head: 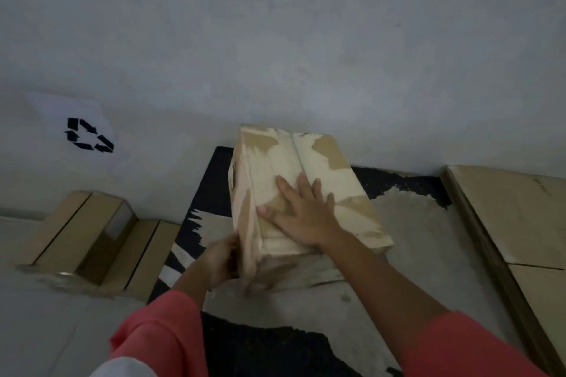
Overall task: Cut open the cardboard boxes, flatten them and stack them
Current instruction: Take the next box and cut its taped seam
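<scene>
One box (324, 168), R hand (301, 214) spread flat atop, L hand (217, 260) at near-left edge, grip unclear

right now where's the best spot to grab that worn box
Probably the cut-out slot in the left side wall of the box, fingers hooked in from the left. The top is broad and flat, offers no edge to pinch, and the right hand presses on it.

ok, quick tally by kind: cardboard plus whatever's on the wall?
pale box, centre, not yet flattened: 1
brown boxes, left, apparently separate: 2
flattened stack, right (sheet count unreadable): 1
recycling sign, wall: 1
Total: 5
</scene>
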